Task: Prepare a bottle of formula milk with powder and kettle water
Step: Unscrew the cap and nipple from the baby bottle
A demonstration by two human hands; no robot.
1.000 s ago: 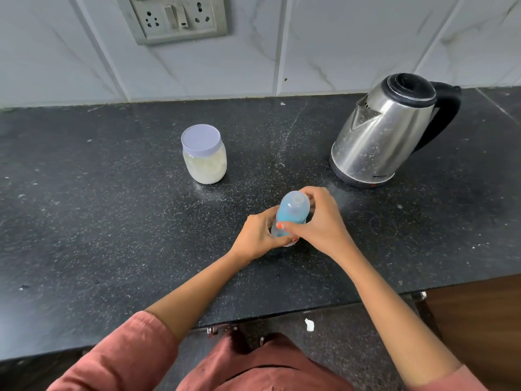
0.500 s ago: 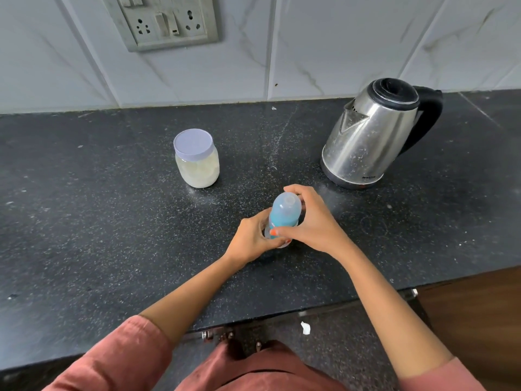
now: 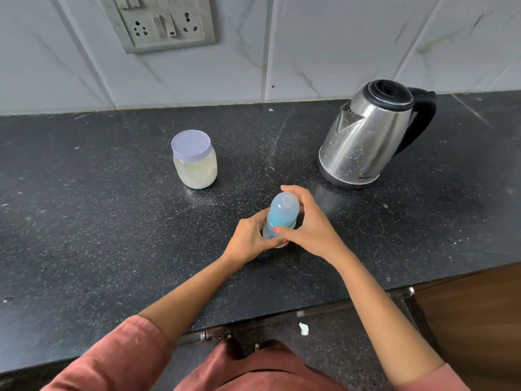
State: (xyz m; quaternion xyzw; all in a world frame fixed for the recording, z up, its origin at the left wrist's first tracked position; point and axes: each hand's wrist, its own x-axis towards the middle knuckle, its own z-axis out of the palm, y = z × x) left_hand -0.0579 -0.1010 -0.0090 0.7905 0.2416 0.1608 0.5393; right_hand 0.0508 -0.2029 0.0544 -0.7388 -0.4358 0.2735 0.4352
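Our left hand (image 3: 251, 238) wraps the lower body of the baby bottle (image 3: 282, 214), and our right hand (image 3: 308, 228) curls round its capped top. The bottle stands upright on the black counter (image 3: 112, 221). We judge this to be the opening step: next, twist the top off while steadying the base. Beyond stand the lidded powder jar (image 3: 195, 165) and the kettle (image 3: 363, 139), both well apart from the bottle.
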